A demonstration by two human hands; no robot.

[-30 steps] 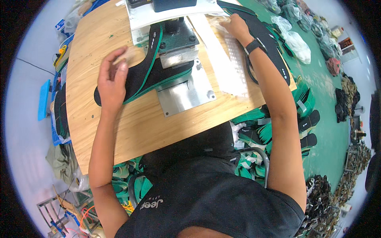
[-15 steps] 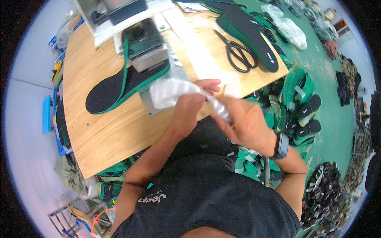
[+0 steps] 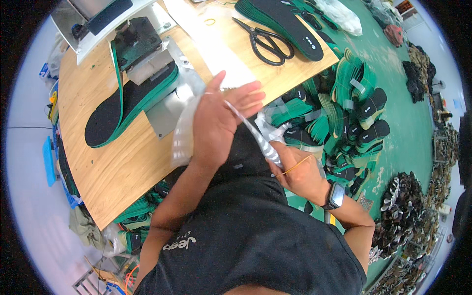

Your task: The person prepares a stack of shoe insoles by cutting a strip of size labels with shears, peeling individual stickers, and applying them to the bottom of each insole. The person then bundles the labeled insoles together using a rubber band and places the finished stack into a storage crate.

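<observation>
My left hand point(image 3: 216, 123) is raised above the near edge of the wooden table point(image 3: 113, 167), fingers spread, pressed flat against a clear plastic bag point(image 3: 184, 132). My right hand point(image 3: 295, 169), with a rubber band around it and a watch on the wrist, pinches the other end of the same bag point(image 3: 260, 142), which stretches between both hands. Black insoles with green edges point(image 3: 118, 105) lie on the table under a small press machine point(image 3: 140, 42).
Black scissors point(image 3: 268, 42) and a stack of black insoles point(image 3: 280, 19) lie at the table's far right. A metal plate point(image 3: 169, 105) sits under the press. Many green and black insoles point(image 3: 354, 103) are piled on the green floor to the right.
Both hands left the table, picked up a clear plastic bag and brought it toward my body; now the bag is pulled apart between them. The view shifted right.
</observation>
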